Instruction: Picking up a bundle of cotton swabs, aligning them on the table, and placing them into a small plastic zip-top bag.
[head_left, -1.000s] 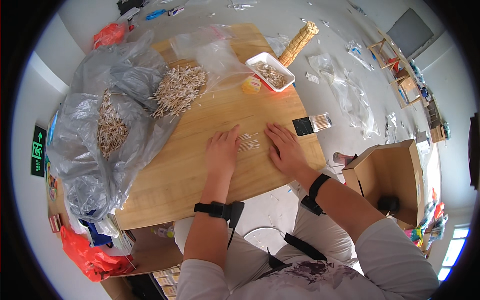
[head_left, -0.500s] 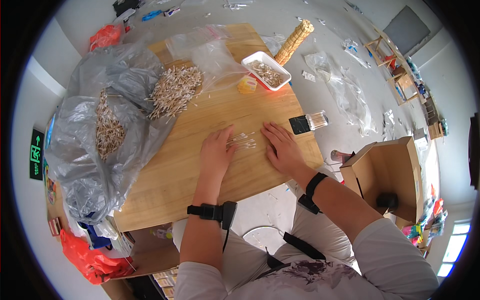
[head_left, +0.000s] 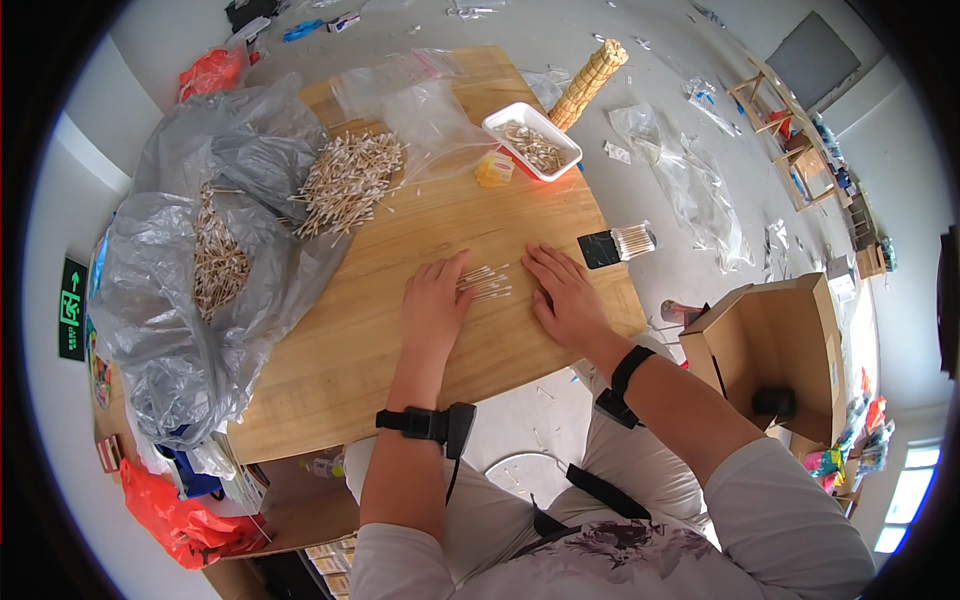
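Note:
A small loose bunch of cotton swabs (head_left: 487,283) lies on the wooden table (head_left: 400,340) between my two hands. My left hand (head_left: 435,293) rests palm down at the bunch's left end, fingers stretched, its thumb side against the sticks and hiding their ends. To the right of the bunch, apart from it, my right hand (head_left: 563,298) lies flat with fingers extended and nothing in it. Beyond my right hand, near the table's right edge, is a clear pack of swabs (head_left: 632,241) with a black card (head_left: 599,250).
A big swab pile (head_left: 350,180) sits at the far left, beside a grey plastic bag (head_left: 150,290) holding more swabs. At the back are clear bags (head_left: 430,125), a white tray of swabs (head_left: 555,135) and a yellow packet (head_left: 494,170). An open cardboard box (head_left: 790,350) stands right.
My left hand has shifted very slightly to the right beside the swabs. My right hand and the other things on the table stay where they were.

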